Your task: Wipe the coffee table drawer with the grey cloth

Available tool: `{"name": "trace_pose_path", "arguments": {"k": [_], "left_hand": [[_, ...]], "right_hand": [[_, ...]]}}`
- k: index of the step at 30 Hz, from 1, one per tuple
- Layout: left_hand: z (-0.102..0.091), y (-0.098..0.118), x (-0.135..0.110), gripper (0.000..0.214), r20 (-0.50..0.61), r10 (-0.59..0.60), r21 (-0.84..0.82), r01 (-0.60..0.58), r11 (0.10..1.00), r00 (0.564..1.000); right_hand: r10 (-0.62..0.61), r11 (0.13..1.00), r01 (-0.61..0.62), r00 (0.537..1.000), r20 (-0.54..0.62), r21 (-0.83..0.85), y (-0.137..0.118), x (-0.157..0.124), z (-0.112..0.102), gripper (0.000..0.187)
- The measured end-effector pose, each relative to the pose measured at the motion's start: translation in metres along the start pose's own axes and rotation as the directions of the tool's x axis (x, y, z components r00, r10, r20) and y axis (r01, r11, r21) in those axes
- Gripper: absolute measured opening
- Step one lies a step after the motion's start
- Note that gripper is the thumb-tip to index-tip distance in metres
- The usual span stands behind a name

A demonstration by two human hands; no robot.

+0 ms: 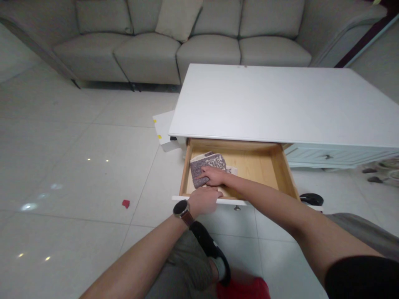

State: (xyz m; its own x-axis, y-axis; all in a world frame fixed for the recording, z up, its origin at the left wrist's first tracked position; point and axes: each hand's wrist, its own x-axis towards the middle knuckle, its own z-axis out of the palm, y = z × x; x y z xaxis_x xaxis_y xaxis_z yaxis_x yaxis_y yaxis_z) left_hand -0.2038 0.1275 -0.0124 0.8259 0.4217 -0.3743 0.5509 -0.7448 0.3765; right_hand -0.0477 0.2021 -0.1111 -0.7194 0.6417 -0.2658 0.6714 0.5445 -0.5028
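Observation:
A shallow wooden drawer (254, 166) with a white front is pulled out from the coffee table. Inside its left part lies a folded purple-grey cloth (215, 161) with a pale floral pattern, looking like a towel. My right hand (215, 176) reaches into the drawer and rests on the cloth, its visible fingers stretched out over it. A small pale piece (232, 170) shows beside the cloth, partly behind my hand. My left hand (204, 200), with a watch on the wrist, is closed over the top edge of the drawer front. Its fingertips lie close below my right hand.
The white coffee table (264, 104) stands ahead, with a grey sofa (208, 50) behind it. A white box (165, 126) is on the floor at the table's left end. A red scrap (125, 204) lies on the tiles. Below me is a red object (245, 289).

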Motion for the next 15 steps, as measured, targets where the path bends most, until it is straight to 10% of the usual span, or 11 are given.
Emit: {"name": "trace_pose_path", "arguments": {"k": [6,15], "left_hand": [[0.002,-0.002,0.003,0.027,0.014,0.004,0.006,-0.005,1.000,1.000],[0.000,-0.001,0.002,0.027,0.012,-0.015,-0.028,0.016,0.999,1.000]], "right_hand": [[0.375,0.905,-0.413,0.887,-0.269,-0.101,0.049,-0.067,-0.012,0.083],[0.784,0.567,-0.819,0.568,-0.250,-0.081,0.086,-0.169,-0.022,0.078]]}}
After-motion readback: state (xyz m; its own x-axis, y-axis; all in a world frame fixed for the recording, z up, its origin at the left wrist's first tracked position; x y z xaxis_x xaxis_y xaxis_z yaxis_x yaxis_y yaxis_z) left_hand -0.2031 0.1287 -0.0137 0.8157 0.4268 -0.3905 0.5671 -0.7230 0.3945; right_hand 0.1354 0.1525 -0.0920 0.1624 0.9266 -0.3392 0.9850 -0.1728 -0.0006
